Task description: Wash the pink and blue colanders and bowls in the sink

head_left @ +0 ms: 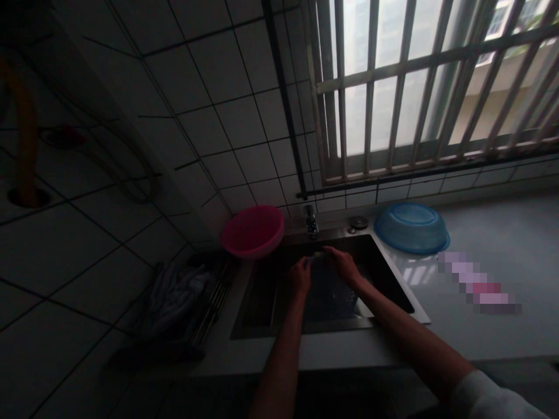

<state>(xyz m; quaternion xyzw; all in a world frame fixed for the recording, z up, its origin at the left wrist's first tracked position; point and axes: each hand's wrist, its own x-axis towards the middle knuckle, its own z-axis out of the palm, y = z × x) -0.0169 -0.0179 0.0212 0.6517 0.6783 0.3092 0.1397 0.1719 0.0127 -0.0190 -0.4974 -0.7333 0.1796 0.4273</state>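
Both hands are over the sink (395, 279), just in front of the faucet (311, 221). My left hand (300, 276) is closed, its fingertips pinching at a small bluish and pale thing (318, 255) whose kind I cannot make out in the dim light. My right hand (344, 265) is closed as well, with its fingers at the other end of that small thing. Below the hands, a dark basket with holes (345, 297) sits in the sink, partly hidden by my right forearm.
A pink basin (253, 233) leans at the sink's back left corner. An upturned blue basin (411, 228) rests on the white counter (502, 233) to the right, near a blurred-out pinkish item (478, 282). Left of the sink, a striped cloth (179, 294) lies by a metal rack (213, 308).
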